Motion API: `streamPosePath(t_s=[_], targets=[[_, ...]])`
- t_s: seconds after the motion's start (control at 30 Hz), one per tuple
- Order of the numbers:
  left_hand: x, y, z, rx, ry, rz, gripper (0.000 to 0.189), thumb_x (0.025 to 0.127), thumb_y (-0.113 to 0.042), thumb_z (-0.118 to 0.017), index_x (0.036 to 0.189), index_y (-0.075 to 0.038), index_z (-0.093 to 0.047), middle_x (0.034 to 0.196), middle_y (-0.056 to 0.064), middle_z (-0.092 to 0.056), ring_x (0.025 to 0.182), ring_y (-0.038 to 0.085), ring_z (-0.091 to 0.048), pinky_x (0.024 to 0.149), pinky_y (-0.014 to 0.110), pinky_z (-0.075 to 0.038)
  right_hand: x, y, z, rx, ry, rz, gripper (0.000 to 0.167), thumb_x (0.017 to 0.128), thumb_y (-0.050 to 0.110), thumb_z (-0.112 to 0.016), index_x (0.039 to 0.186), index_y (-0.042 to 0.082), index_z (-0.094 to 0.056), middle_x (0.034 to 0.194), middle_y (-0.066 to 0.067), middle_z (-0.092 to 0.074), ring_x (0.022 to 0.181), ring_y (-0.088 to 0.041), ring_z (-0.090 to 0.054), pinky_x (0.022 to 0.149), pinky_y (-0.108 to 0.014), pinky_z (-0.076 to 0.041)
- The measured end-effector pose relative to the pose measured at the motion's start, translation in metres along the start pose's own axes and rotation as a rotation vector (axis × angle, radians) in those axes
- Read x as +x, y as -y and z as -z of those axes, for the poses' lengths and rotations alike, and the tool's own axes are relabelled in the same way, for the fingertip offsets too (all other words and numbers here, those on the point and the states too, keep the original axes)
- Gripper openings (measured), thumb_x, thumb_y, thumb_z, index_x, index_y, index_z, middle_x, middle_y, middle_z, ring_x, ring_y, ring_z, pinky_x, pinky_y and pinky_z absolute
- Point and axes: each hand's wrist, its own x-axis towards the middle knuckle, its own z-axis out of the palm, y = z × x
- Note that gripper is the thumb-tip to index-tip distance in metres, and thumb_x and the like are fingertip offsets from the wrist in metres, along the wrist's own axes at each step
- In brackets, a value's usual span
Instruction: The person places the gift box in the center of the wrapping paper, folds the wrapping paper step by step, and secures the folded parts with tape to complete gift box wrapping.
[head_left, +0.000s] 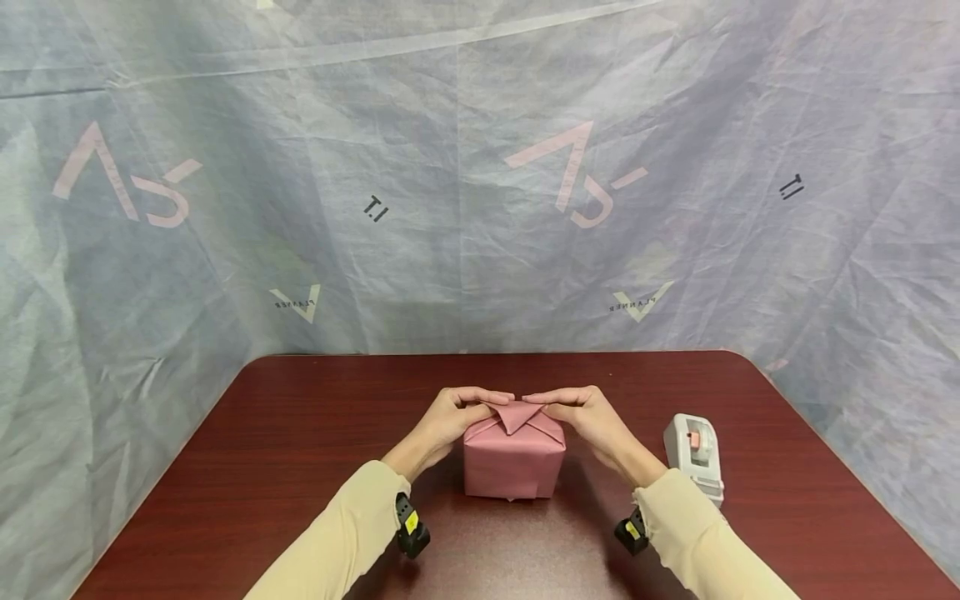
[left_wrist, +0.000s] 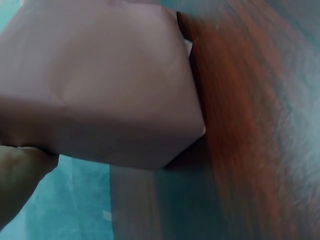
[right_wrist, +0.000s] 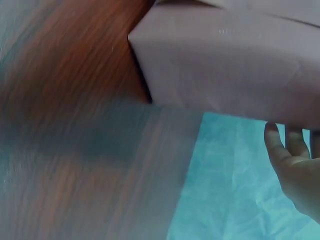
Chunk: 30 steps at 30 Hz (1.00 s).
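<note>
A box wrapped in pink paper (head_left: pixel 512 467) stands on the table in front of me, a triangular paper flap (head_left: pixel 515 416) folded down over its top. My left hand (head_left: pixel 450 417) holds the paper at the top left, thumb along the near side of the fold and fingers along the far edge. Mirroring it, my right hand (head_left: pixel 590 419) holds the top right, and the fingertips of both hands come close together behind the flap. In the right wrist view, that hand's fingers (right_wrist: pixel 287 150) lie against the box's wrapped side (right_wrist: pixel 225 75). The left wrist view shows the paper-covered side (left_wrist: pixel 110 90) and part of a hand (left_wrist: pixel 22 175).
To the right of the box, a white tape dispenser (head_left: pixel 680 446) sits on the dark red wooden table (head_left: pixel 315 433), partly behind my right sleeve (head_left: pixel 697 525). A grey printed cloth (head_left: pixel 450 250) hangs beyond the table's back edge and at its sides.
</note>
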Motion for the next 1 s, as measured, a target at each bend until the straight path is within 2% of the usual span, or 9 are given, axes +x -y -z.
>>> streamPosePath(t_s=[0.1,0.23,0.33,0.5,0.57,0.73,0.8,0.9,1.0], targets=[[0.000,0.000,0.003,0.051,0.027,-0.066,0.021,0.082,-0.003,-0.063,0.102,0.001,-0.068,0.105,0.004,-0.069,0.107,0.014,-0.060,0.084,0.025,-0.049,0.001,-0.001,0.002,-0.059,0.037,0.062,0.027,0.084,0.007,-0.061,0.110,0.001,-0.066,0.113,-0.015,-0.064,0.106,-0.009,-0.060,0.086,-0.025,-0.048],[0.000,-0.002,0.006,0.167,0.064,-0.193,0.020,0.081,-0.002,-0.066,0.100,-0.002,-0.070,0.105,0.007,-0.069,0.101,0.014,-0.063,0.079,0.027,-0.052,0.002,-0.003,0.006,-0.115,0.083,0.120,0.027,0.085,0.008,-0.061,0.112,0.003,-0.065,0.113,-0.014,-0.064,0.106,-0.007,-0.059,0.087,-0.023,-0.048],[-0.001,-0.005,0.008,0.244,0.062,-0.261,0.020,0.080,-0.004,-0.068,0.099,-0.004,-0.071,0.105,0.008,-0.069,0.102,0.014,-0.063,0.081,0.031,-0.052,0.002,-0.003,0.009,-0.164,0.107,0.166,0.027,0.086,0.010,-0.061,0.112,0.004,-0.065,0.113,-0.013,-0.065,0.106,-0.007,-0.059,0.085,-0.022,-0.048],[-0.001,-0.007,0.008,0.307,0.040,-0.295,0.022,0.078,-0.012,-0.072,0.098,-0.005,-0.072,0.102,0.005,-0.070,0.109,0.012,-0.060,0.101,0.032,-0.040,-0.002,-0.001,0.015,-0.260,0.186,0.221,0.033,0.088,0.017,-0.060,0.119,0.007,-0.061,0.118,-0.006,-0.063,0.109,-0.006,-0.057,0.086,-0.021,-0.048],[-0.001,-0.007,0.008,0.314,0.051,-0.311,0.023,0.078,-0.014,-0.072,0.098,-0.004,-0.072,0.102,0.006,-0.070,0.109,0.013,-0.060,0.104,0.032,-0.036,-0.004,-0.001,0.018,-0.291,0.225,0.228,0.038,0.087,0.019,-0.061,0.123,0.008,-0.058,0.120,-0.004,-0.062,0.103,-0.005,-0.059,0.082,-0.022,-0.049],[-0.002,-0.009,0.016,0.339,0.124,-0.347,0.025,0.083,-0.015,-0.066,0.106,-0.006,-0.069,0.108,0.009,-0.067,0.108,0.014,-0.060,0.096,0.029,-0.044,-0.008,0.000,0.021,-0.355,0.279,0.255,0.047,0.084,0.020,-0.066,0.128,0.013,-0.054,0.122,-0.001,-0.060,0.102,-0.003,-0.056,0.084,-0.020,-0.047],[-0.004,-0.009,0.021,0.349,0.145,-0.342,0.025,0.087,-0.011,-0.061,0.111,-0.008,-0.067,0.111,0.009,-0.066,0.109,0.013,-0.060,0.090,0.025,-0.047,-0.009,0.000,0.020,-0.366,0.277,0.266,0.047,0.084,0.020,-0.066,0.129,0.014,-0.053,0.123,-0.001,-0.060,0.108,-0.004,-0.054,0.088,-0.019,-0.045],[-0.009,-0.010,0.026,0.336,0.154,-0.315,0.027,0.089,-0.005,-0.055,0.114,-0.007,-0.065,0.114,0.010,-0.065,0.112,0.013,-0.057,0.088,0.021,-0.047,-0.010,0.000,0.018,-0.361,0.266,0.277,0.045,0.085,0.018,-0.064,0.129,0.014,-0.053,0.124,-0.001,-0.059,0.114,-0.009,-0.052,0.092,-0.018,-0.042],[-0.016,-0.016,0.023,0.322,0.130,-0.305,0.026,0.089,0.000,-0.053,0.112,-0.003,-0.065,0.115,0.012,-0.064,0.116,0.018,-0.055,0.089,0.020,-0.045,-0.011,-0.001,0.017,-0.364,0.242,0.287,0.042,0.085,0.018,-0.064,0.126,0.015,-0.056,0.128,-0.001,-0.057,0.125,-0.015,-0.046,0.099,-0.017,-0.036]])
